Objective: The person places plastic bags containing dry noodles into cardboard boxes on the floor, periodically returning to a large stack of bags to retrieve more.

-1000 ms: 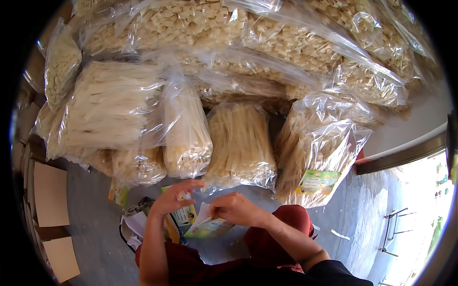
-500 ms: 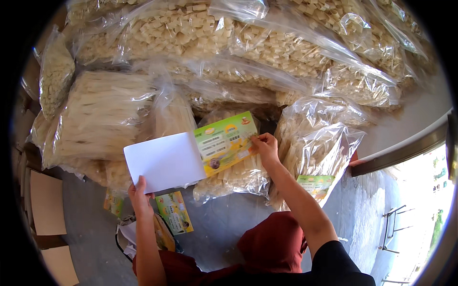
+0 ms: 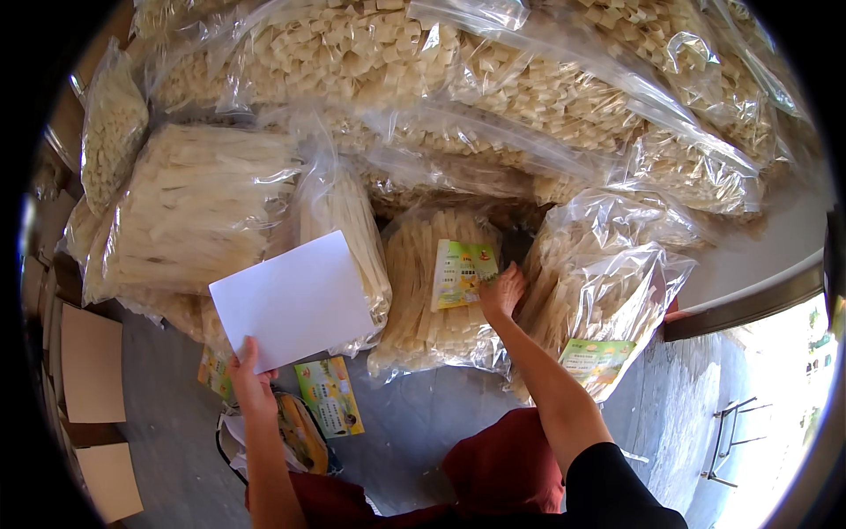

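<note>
Two hands work around the middle bag (image 3: 432,339), a clear plastic bag of pale flat strips. The right hand (image 3: 504,291) is at the middle bag's upper right, its fingers drawn together at the right edge of a green and yellow label (image 3: 464,271) that lies tilted over the bag's top; whether they pinch or only press that edge, I cannot tell. The left hand (image 3: 254,383), to the left of the middle bag, holds a white sheet (image 3: 293,300) by its lower edge, thumb on top. The sheet's right edge reaches nearly to the middle bag's left side in view, covering part of the narrow bag (image 3: 352,220) just beside it. Right of the middle bag, past a dark gap that narrows toward the person, sits another bag (image 3: 582,273) with its own label (image 3: 597,360) near its lower edge. Large bags (image 3: 352,62) are piled behind the middle bag, walling off that side. Gray floor (image 3: 401,410) runs from the middle bag's near edge to the person's knee, with a printed card (image 3: 329,397) and an open black-rimmed pouch (image 3: 304,436) to its lower left.
</note>
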The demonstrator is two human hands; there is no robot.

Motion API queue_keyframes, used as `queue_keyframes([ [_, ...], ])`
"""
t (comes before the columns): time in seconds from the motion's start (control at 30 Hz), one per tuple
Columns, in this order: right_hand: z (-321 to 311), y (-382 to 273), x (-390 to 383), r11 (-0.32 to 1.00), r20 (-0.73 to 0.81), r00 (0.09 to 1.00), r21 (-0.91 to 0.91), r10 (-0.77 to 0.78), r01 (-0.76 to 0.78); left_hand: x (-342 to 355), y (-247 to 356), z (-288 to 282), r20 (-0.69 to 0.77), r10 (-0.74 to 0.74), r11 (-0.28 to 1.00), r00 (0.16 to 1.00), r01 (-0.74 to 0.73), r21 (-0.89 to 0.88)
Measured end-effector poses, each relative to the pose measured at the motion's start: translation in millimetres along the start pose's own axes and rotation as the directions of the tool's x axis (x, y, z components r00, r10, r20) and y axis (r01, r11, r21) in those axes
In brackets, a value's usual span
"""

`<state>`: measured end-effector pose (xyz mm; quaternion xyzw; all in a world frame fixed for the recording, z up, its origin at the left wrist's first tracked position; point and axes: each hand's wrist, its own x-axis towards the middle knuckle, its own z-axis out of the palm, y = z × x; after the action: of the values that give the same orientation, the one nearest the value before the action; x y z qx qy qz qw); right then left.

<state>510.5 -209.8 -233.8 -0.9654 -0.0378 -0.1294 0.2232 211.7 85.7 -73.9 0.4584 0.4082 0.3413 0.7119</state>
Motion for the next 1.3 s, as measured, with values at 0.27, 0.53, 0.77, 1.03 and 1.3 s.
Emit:
queue_keyframes([
  [0.27, 19.1, -87.3, -19.8, 0.752, 0.281, 0.713, 0.053, -0.642, 0.656, -3.2, 1.1, -7.4, 0.032, -0.024, 1.000, 0.999, 0.024, 0.012],
  [0.53, 35.4, -105.6, -24.0, 0.602, 0.623, 0.453, 0.036, -0.637, 0.798, -12.2, 7.1, 0.5, 0.073, -0.051, 0.999, 0.996, 0.051, 0.001],
  [0.77, 37.3, 19.2, 0.2, 0.970, 0.294, 0.925, 0.117, -0.239, 0.213, -11.8, 22.2, -4.4, -0.059, 0.075, 0.991, 0.995, -0.081, -0.108],
  [1.03, -27.0, -31.2, -59.8, 0.448, 0.229, 0.386, 0.510, -0.894, 0.735, 12.2, 24.5, -46.8, 0.055, 0.295, 0.928, 0.954, -0.272, -0.256],
  [1.3, 46.3, -137.0, -235.3, 0.307, 0.520, -0.063, 0.593, -0.852, 0.744, -4.1, 44.6, -24.0, 0.028, 0.300, 0.949, 0.954, -0.301, 0.096],
])
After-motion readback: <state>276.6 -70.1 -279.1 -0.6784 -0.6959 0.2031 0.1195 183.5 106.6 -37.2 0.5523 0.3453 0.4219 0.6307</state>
